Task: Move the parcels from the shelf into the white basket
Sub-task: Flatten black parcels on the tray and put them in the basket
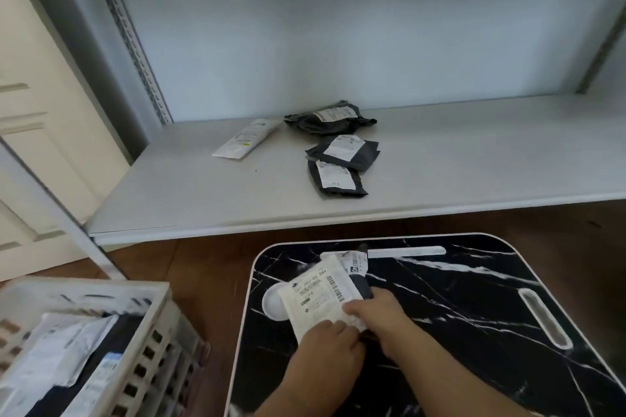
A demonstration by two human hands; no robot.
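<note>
A white parcel (316,298) with a barcode label lies on top of a dark parcel (359,269) above the black marbled table (474,298). My left hand (325,349) grips the white parcel's near edge, and my right hand (376,313) holds its right side together with the dark parcel beneath. On the grey shelf (474,159) lie three dark parcels (330,117) (343,151) (335,178) and one long white parcel (245,139). The white basket (159,325) stands at the lower left with several parcels inside.
The shelf's slotted metal uprights (132,41) rise at left and right. A cream panelled door (40,118) is at the far left. Brown wooden floor (203,267) shows between basket, shelf and table. The table has a round recess (272,301) and slots.
</note>
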